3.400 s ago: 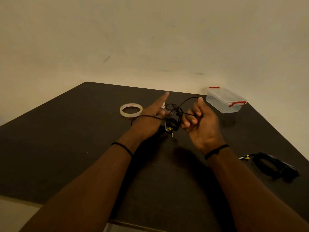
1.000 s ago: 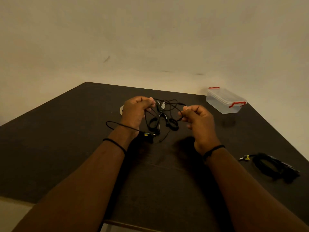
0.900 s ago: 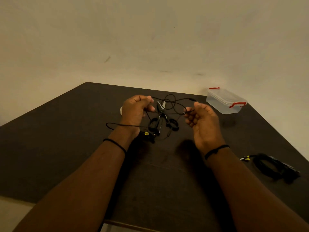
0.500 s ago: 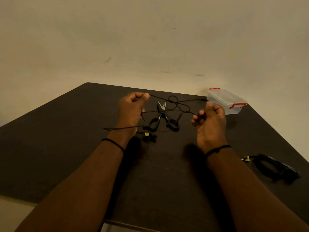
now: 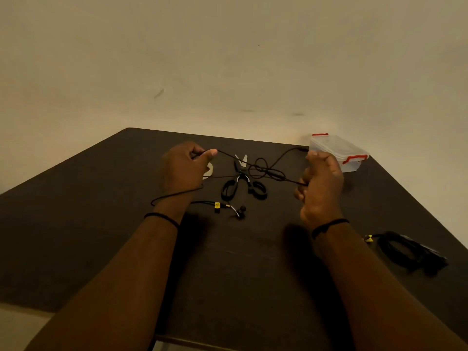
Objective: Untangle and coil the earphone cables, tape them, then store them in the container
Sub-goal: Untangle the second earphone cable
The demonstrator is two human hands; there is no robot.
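Note:
A black earphone cable [image 5: 263, 168] stretches in tangled loops between my two hands, above the dark table [image 5: 101, 224]. My left hand [image 5: 183, 168] pinches one strand between thumb and fingers; a loop trails past its wrist. My right hand [image 5: 320, 183] grips the other end with curled fingers. The cable's plug with a yellow tag [image 5: 217, 205] and an earbud [image 5: 241, 211] lie on the table between my arms. The clear container [image 5: 339, 152] with red clips stands closed at the far right. The tape roll [image 5: 209, 171] is mostly hidden behind my left hand.
Black-handled scissors [image 5: 240, 183] lie on the table under the stretched cable. A second coiled black cable [image 5: 407, 252] with a yellow tag rests near the right edge. A plain wall rises behind the table.
My hands have moved apart, the left to the left and the right toward the container, pulling the cable out wider. The scissors and tagged plug now show on the table.

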